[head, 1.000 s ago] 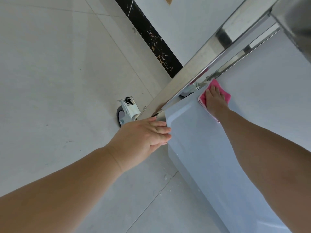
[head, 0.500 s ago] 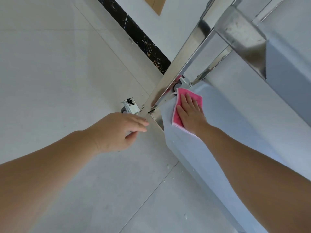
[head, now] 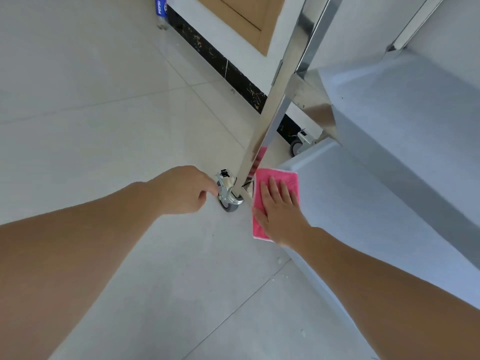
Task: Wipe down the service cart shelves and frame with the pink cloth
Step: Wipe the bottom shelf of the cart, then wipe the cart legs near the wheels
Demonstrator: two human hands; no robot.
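1. Down at the cart's lowest level, the right hand point(head: 279, 211) is pressing the pink cloth point(head: 275, 188) flat with fingers straight and spread, at the near corner of the bottom shelf point(head: 363, 216), just beside the steel leg point(head: 270, 120).
2. Meanwhile the left hand point(head: 181, 189) is hovering with fingers loosely curled, holding nothing, its fingertips just beside the caster point(head: 228, 196) at the leg's foot.
3. Higher up, the middle shelf point(head: 415, 105) is overhanging the bottom one.

bottle point(head: 161, 6) cropped, perhaps soda, far caster point(head: 297, 146) half-hidden
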